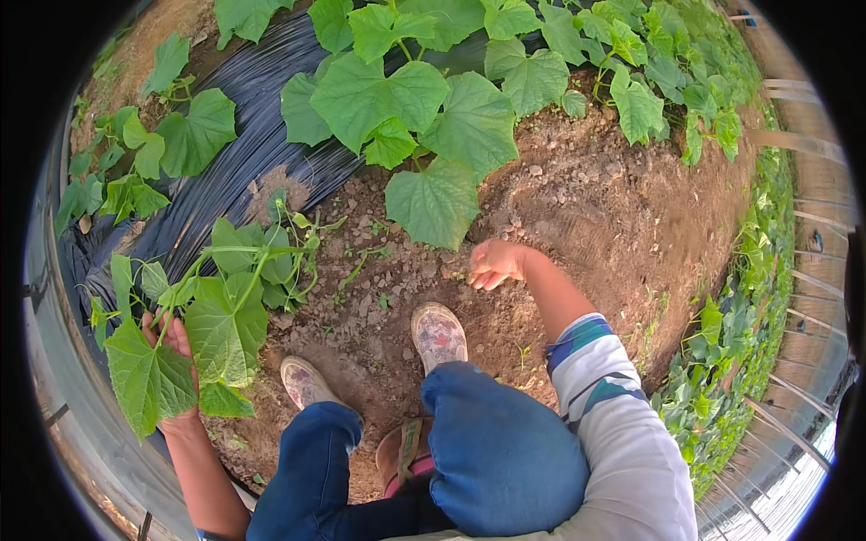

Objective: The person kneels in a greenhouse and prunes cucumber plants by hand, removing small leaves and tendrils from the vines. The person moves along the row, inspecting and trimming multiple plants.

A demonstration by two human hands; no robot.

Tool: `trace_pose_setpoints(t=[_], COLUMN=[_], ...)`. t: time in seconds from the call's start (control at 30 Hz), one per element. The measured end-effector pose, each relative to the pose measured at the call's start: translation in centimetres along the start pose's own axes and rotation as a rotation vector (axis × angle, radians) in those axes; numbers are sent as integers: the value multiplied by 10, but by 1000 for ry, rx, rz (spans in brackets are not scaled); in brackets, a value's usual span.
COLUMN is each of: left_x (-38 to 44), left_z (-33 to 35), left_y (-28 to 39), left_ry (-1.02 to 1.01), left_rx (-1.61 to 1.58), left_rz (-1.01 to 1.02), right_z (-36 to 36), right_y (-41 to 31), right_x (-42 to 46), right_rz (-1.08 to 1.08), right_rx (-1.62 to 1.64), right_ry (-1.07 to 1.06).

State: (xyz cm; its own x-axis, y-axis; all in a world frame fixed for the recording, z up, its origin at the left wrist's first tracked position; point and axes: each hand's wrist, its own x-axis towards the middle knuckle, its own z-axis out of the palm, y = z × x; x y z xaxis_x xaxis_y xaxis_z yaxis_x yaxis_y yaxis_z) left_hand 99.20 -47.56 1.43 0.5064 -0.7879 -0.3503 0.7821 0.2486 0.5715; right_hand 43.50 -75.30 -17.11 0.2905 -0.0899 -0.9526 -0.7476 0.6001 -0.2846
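At the left, my left hand [177, 340] holds a leafy vine [254, 253] that looks like cucumber. A broad leaf [152, 379] covers much of the palm and wrist. The vine's stem runs rightward from the hand, with leaves and thin tendrils hanging over the soil. My right hand [497, 264] hovers over bare soil in front of my right shoe [440, 336], its fingers curled downward. Whether something small is between those fingers cannot be made out. Just beyond it hangs a large green leaf [433, 203] of another plant.
Black plastic film [250, 101] lies crumpled beneath the plants. More vines [663, 74] grow along the far right, and another green row [731, 365] runs down the right side. A clear plastic wall [74, 406] stands at the left. Beneath me is a pinkish seat-like object [413, 466].
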Motion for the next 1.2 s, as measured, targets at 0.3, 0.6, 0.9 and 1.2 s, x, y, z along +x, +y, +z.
trace_pose_setpoints(t=[0.3,0.6,0.9,1.2], left_x=[8,1,8,13], left_z=[11,30,24,10], left_y=[-8,-11,-16,-14], left_ry=[-315,-258,-132,126], left_rx=[11,-23,-17,-40], left_rz=[-119,-90,-58,19], right_z=[-48,60,5,46], right_y=[34,9,-72,-14], right_x=[35,-7,19,23], right_rz=[-422,-302,-638,-189], right_rx=[75,-431,-623,-340], right_ry=[926,831,970,740])
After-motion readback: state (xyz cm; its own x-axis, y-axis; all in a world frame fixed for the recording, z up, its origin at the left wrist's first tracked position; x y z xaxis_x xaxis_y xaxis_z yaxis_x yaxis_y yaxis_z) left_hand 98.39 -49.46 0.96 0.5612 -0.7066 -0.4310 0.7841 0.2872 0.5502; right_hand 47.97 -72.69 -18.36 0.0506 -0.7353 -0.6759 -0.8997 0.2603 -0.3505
